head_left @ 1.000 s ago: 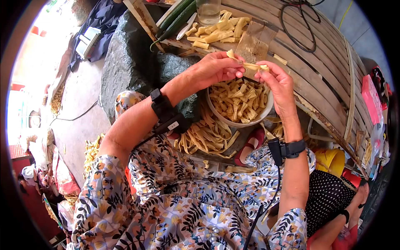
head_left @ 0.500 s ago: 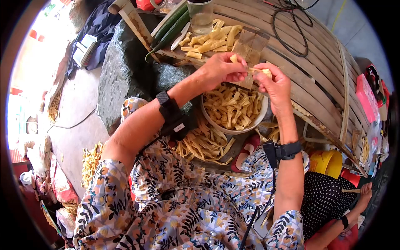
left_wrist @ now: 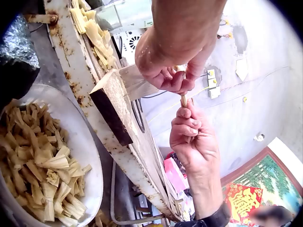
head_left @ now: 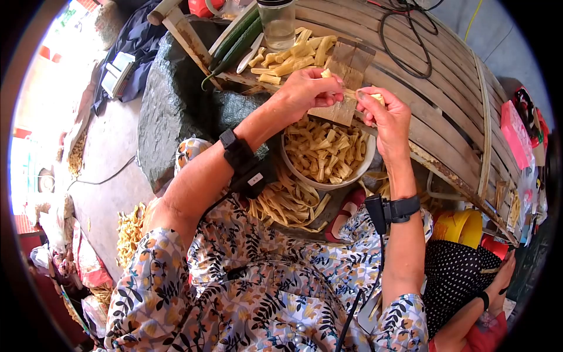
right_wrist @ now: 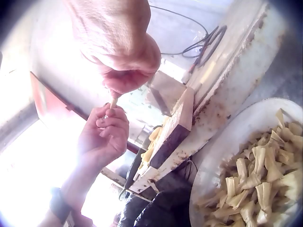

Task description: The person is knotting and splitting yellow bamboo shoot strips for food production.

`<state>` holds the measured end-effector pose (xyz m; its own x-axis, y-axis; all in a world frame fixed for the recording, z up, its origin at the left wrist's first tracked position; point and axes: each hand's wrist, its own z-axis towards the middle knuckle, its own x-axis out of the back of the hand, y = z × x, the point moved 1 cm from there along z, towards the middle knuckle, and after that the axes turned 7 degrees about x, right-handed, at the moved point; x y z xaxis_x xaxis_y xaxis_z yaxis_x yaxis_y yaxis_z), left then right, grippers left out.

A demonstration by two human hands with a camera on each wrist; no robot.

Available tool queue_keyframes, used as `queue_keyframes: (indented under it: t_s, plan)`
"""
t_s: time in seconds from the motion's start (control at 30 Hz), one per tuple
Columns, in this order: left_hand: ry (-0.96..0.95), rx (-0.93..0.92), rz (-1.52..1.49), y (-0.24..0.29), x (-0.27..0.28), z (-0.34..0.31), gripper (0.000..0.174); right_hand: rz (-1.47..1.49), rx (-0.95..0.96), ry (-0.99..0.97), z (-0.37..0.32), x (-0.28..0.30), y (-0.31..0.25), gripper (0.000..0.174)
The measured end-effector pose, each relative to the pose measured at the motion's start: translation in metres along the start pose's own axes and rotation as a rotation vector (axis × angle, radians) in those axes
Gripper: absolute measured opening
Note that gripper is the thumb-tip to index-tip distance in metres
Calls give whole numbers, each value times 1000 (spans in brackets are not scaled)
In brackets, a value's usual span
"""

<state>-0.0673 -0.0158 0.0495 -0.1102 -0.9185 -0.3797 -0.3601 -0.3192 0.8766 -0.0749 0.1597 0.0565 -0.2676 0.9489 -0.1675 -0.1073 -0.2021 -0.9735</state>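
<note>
A pale yellow fibrous strip (left_wrist: 184,100) is stretched between the two hands, above the front edge of the slatted bench. My left hand (head_left: 311,92) pinches one side of it, with a thick yellow end (head_left: 326,74) poking up over the thumb. The other side is pinched by my right hand (head_left: 387,114), where another pale end shows above the curled fingers. Only a short length shows between the fingertips. Below the hands stands a white bowl (head_left: 372,154) filled with short, bunched yellow pieces (head_left: 325,149).
A wooden block (head_left: 352,61) lies on the bench (head_left: 440,94), beside thick yellow chunks (head_left: 302,56), a jar (head_left: 277,26) and green cucumbers (head_left: 237,44). Long strips (head_left: 281,202) are heaped below the bowl. Dark plastic sheeting (head_left: 167,111) drapes at left; another person sits at right.
Both hands stay above the bowl's far side, and the strip between them shows a shorter length. The head view has shifted slightly. At right, the other person's hand has moved.
</note>
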Motion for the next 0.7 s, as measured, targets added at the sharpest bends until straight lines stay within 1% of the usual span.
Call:
queue_keyframes:
  t_s: [0.07,0.13,0.27,0.43,0.5,0.7]
  plan:
    - [2,13,-22,2,2,1,13,7,-14,-14,4,1,0,16]
    - [8,-13,36,2,1,4,12,-1,-32,-36,9,5,4,16]
    - [33,-67,122,12,8,16,12,0,-64,-6,23,9,11,17]
    - [28,-232,359,26,12,35,14,64,-53,97,41,16,18,18]
    - [21,-314,457,28,14,44,14,62,-8,119,46,17,26,18]
    - [73,-304,519,27,17,56,14,47,40,163,59,19,36,18]
